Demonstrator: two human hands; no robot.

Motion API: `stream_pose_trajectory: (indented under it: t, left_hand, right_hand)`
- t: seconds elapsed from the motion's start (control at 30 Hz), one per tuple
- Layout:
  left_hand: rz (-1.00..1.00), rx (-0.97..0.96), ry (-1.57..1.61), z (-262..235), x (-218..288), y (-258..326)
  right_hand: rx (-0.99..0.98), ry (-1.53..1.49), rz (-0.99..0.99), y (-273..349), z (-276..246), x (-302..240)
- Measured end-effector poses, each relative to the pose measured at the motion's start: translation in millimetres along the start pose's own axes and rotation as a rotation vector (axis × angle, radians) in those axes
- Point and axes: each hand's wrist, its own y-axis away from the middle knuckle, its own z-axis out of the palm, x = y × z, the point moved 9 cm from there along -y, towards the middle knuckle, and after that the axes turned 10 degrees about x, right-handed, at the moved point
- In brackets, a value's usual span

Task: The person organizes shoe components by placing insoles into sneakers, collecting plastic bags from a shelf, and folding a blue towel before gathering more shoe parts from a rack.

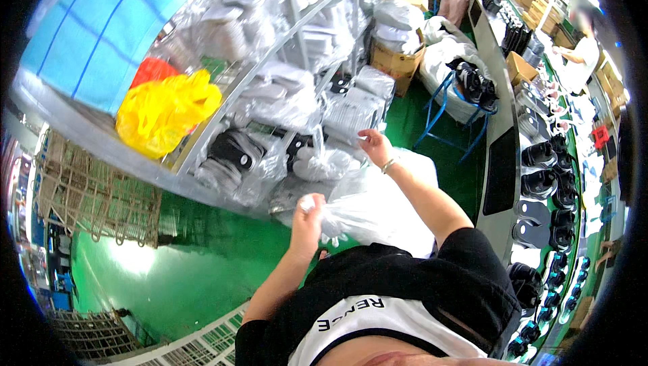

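Observation:
A large translucent white plastic bag [388, 207] stands in front of my body, bulging, its contents not clear. My left hand [309, 221] is closed on the gathered plastic at the bag's left side, with a white bit showing at the fingertips. Above the bag's far side is my right hand [375, 148], its fingers bent and a little apart, with nothing visible in them. Just beyond both hands, clear bags of insoles [236, 153] and a small knotted clear bag [326, 163] rest at the bottom of a metal rack [290, 32].
A yellow plastic bag [165, 113] sits on the rack at left. To the right, a blue stool [449, 106] stands near black shoes [474, 86] and a long bench line [496, 184] of shoes. A cardboard box [398, 62] and a person [580, 59] are farther off.

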Motion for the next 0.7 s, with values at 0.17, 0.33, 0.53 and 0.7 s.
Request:
stream_pose_trajectory:
  t: [0.17, 0.33, 0.53, 0.7]
  left_hand:
    - [0.156, -0.194, -0.022, 85.1, 17.8, -33.8]
    - [0.541, -0.562, -0.396, 211.3, 42.8, -20.6]
    - [0.232, -0.726, -0.469, 267.5, 20.5, -45.9]
    - [0.274, -0.771, -0.472, 291.3, 9.3, -67.2]
  right_hand:
    - [-0.125, -0.203, -0.217, 35.9, -47.8, -144.2]
    - [-0.236, -0.205, -0.537, 38.2, -86.1, -188.3]
    - [-0.157, -0.388, -0.605, 0.8, -166.6, -169.7]
    - [-0.439, -0.261, -0.233, -16.0, -137.8, -82.5]
